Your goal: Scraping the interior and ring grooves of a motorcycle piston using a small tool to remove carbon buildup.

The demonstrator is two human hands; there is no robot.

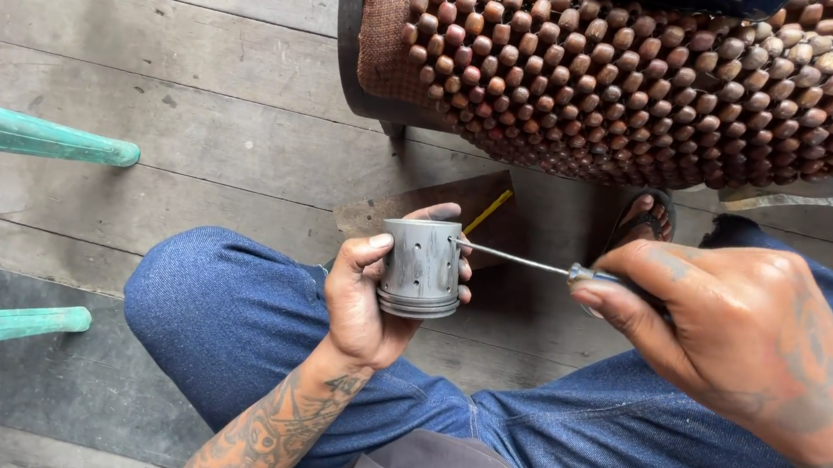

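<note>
My left hand (363, 300) grips a grey metal piston (420, 266), a short cylinder with small holes in its side and ring grooves near its lower end. My right hand (730, 327) holds a thin screwdriver (524, 263) by its handle. The metal shaft runs leftward and its tip touches the piston's upper right side. Both hands hover above my knees in blue jeans (228, 318).
A seat covered with brown wooden beads (641, 83) stands just ahead. A foot in a sandal (644, 219) rests below it. A brown board with a yellow stick (489, 210) lies on the grey wooden plank floor (170, 62). Two green chair legs (33, 135) jut in at left.
</note>
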